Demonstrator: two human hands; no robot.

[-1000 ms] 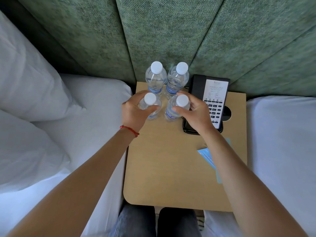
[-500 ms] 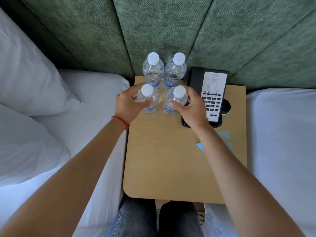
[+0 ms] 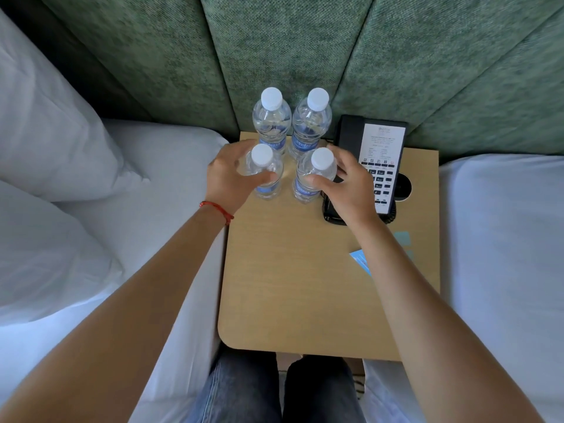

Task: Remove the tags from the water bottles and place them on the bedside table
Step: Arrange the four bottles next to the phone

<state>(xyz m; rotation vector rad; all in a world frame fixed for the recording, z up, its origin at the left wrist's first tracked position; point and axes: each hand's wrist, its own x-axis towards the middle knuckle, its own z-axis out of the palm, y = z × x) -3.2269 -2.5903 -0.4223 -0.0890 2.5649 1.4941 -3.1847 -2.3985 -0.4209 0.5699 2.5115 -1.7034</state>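
On the far left are white pillows (image 3: 45,141) on a white bed (image 3: 146,215), and next to the bed is a wooden table (image 3: 290,294) pushed up to a green padded wall (image 3: 274,50). Four water bottles stand up straight in a tight square at the far end of the table, each with a white cap and a blue label. The left hand (image 3: 227,181), with a red string (image 3: 218,209) on its wrist, is curled around the near left bottle (image 3: 265,175); its thumb lies across the front, and the grip looks loose, not squeezing. Behind it stands the far left bottle (image 3: 271,120), and beside that the far right bottle (image 3: 311,123); nobody is touching these two. The right hand (image 3: 351,190) is curled around the near right bottle (image 3: 314,178), thumb on the front, fingers round the far side, and that grip looks loose too. I see no tags on any bottle. The bottles look full, so they will feel a bit heavy. The clear plastic is thin and smooth, so it can dent if squeezed hard and may slip. The best place to hold one is around the middle, near the label, or just under the cap. They are tall and thin and stand close together, so a bump could knock one over. To the right of the bottles is a black phone (image 3: 378,166), just beside the right hand. Blue paper cards (image 3: 361,262) peek out from under the right arm. Another white bed (image 3: 500,239) is on the far right.
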